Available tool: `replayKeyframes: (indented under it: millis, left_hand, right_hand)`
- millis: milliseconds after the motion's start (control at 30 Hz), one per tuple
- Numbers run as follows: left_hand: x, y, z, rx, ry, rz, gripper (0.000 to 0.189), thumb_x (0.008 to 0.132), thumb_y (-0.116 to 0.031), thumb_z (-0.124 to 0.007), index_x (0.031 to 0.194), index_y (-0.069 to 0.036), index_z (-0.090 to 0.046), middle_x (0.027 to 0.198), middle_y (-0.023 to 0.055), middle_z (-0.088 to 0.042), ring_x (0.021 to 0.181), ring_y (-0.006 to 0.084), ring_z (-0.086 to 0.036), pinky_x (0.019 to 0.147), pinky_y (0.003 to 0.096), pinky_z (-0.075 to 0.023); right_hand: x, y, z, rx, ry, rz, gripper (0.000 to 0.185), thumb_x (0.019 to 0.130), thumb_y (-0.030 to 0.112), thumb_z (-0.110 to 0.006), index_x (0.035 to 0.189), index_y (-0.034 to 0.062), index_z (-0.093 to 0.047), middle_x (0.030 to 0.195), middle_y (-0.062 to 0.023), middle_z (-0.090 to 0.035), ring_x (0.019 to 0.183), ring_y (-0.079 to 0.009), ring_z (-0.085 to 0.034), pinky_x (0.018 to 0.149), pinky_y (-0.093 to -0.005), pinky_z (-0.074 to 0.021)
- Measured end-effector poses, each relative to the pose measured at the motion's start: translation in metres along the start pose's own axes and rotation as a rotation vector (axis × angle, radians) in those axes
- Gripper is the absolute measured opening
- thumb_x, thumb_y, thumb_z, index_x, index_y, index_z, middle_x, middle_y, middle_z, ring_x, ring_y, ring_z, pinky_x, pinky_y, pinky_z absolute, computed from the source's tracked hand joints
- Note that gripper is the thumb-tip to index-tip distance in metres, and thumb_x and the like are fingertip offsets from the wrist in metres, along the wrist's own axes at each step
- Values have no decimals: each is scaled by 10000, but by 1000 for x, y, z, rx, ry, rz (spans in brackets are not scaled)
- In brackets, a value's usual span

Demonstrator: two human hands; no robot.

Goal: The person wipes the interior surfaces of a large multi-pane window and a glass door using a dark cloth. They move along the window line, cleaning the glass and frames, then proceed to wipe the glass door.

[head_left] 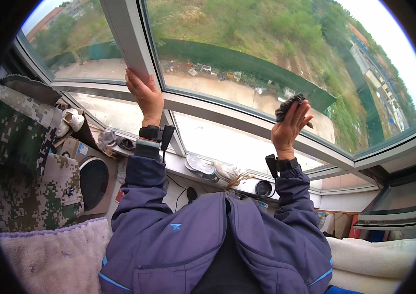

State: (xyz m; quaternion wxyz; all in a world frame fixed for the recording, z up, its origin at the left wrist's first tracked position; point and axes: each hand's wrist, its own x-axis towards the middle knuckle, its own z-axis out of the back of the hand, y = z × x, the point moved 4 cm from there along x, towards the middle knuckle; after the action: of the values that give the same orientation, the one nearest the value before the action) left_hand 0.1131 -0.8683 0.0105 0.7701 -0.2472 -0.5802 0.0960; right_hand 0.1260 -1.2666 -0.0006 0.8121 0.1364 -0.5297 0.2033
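Observation:
My left hand rests against the white vertical window post, its fingers spread around the post's lower part, holding nothing loose. To the right, my right hand presses a dark grey crumpled cloth with extended fingers against the large window pane, just above the horizontal frame bar. Part of the cloth is hidden behind the fingers. Each wrist wears a black strap with a device on it.
Below the window, a ledge holds insoles, pale shoes and a round black object. Camouflage fabric and a washing machine stand at left, a pink fleece below. An open window sash juts in at right.

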Motion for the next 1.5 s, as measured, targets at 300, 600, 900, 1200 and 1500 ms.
replayKeyframes:
  millis: [300,600,900,1200,1500]
  left_hand:
    - [6,14,3,-53,6,34,768,962,-170,-591,1533,23,-115,1447,290,-278,1318,464,-320,1088,525,-331]
    - [11,28,13,-35,18,52,752,959,-219,-586,1514,52,-156,1432,290,-305,1315,467,-344,1089,518,-334]
    - [9,17,15,18,22,2,739,963,-233,-584,1506,56,-174,1413,284,-331,1308,461,-357,1087,518,-331]
    - [-2,-2,10,30,-14,-48,710,973,-196,-574,1514,34,-176,1396,283,-349,1269,452,-384,1052,514,-362]
    - [-7,-7,5,7,-33,-23,728,962,-163,-576,1522,41,-157,1412,295,-323,1271,468,-366,1068,532,-332]
  right_hand:
    - [28,90,-43,195,0,-94,781,839,7,-537,1535,-32,-186,1618,-252,-41,1504,-411,10,1186,-535,51]
    - [97,272,-133,198,205,358,665,841,46,-448,1499,32,-357,1624,-90,-213,1520,-240,-116,1210,-479,31]
    - [35,249,-126,213,364,484,519,885,159,-497,1392,46,-501,1557,-5,-347,1496,-220,-192,1216,-481,-27]
    - [-36,-13,7,-107,169,-4,765,787,-33,-554,1507,167,-389,1627,-45,-222,1521,-314,-49,1196,-537,69]
    - [-12,33,-10,171,16,-235,789,844,3,-537,1539,-25,-166,1615,-261,-32,1494,-441,-14,1187,-540,28]
